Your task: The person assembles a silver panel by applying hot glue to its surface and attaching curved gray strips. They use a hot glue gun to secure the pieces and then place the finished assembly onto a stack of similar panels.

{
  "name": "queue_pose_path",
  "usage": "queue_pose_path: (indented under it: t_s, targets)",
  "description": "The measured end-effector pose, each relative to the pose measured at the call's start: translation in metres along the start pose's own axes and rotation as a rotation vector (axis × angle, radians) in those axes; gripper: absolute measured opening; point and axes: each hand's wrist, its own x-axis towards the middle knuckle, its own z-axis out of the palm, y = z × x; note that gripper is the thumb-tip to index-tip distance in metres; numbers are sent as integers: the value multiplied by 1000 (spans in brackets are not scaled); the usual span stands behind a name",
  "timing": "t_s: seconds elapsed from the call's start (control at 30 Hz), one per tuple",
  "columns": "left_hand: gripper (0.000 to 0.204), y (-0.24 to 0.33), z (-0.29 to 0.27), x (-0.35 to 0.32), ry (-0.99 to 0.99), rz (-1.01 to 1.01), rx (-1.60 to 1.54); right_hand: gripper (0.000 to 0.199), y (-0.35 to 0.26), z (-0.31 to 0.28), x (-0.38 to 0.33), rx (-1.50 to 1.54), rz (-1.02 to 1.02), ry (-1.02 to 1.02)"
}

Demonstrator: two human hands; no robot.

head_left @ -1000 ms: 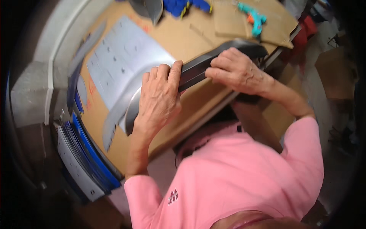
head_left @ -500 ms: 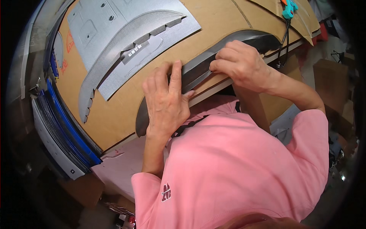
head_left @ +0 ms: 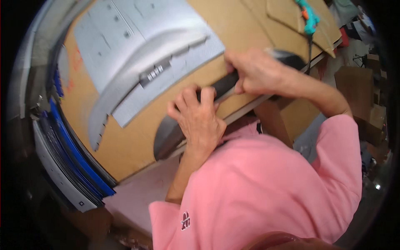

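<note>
A long, dark grey curved strip (head_left: 168, 135) lies along the front edge of the brown board (head_left: 133, 146). Curled over its middle, the fingers of my left hand (head_left: 198, 114) press and grip it. Farther right, my right hand (head_left: 260, 73) pinches the same strip between thumb and fingers; it is somewhat blurred. Part of the strip is hidden beneath both hands. Beyond them, a silver-grey curved piece (head_left: 125, 77) with a notched inner edge rests on a grey textured sheet (head_left: 210, 43).
A teal glue gun (head_left: 309, 25) with a dark cord lies at the far right of the board. Blue, black and grey curved sheets (head_left: 75, 154) are stacked at the left. Cardboard boxes (head_left: 354, 87) stand on the right.
My left hand has shifted slightly right and down, its fingers now more curled. The right hand has turned and moved a little on the strip. The whole view has shifted slightly.
</note>
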Motion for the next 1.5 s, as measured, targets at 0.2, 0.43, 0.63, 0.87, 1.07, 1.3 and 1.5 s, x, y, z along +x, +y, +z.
queue_pose_path:
  t_s: [0.2, 0.43, 0.63, 0.87, 1.07, 1.3, 1.5]
  targets:
    - [45, -1, -17, 3, 12, 22, -48, 33, 25, -11, -17, 62, -349, -41]
    - [35, -19, -76, 12, 158, 253, -399, 15, 20, -23, -23, -30, -490, 24]
    - [26, -16, -193, -31, 357, 713, -1278, 10, -13, -110, 7, -128, -533, 536]
    - [14, 11, -226, -8, 543, 953, -1358, 18, -5, -199, 180, -580, -444, 1090]
    - [16, -20, -247, -8, 474, 670, -1347, 16, 39, -252, 302, -765, -240, 1181]
    - [14, -45, -244, 7, 444, 763, -1348, 13, 65, -242, 342, -817, -82, 1165]
    - [7, -39, -226, 33, 631, 1064, -1279, 25, 86, -234, 324, -671, -139, 993]
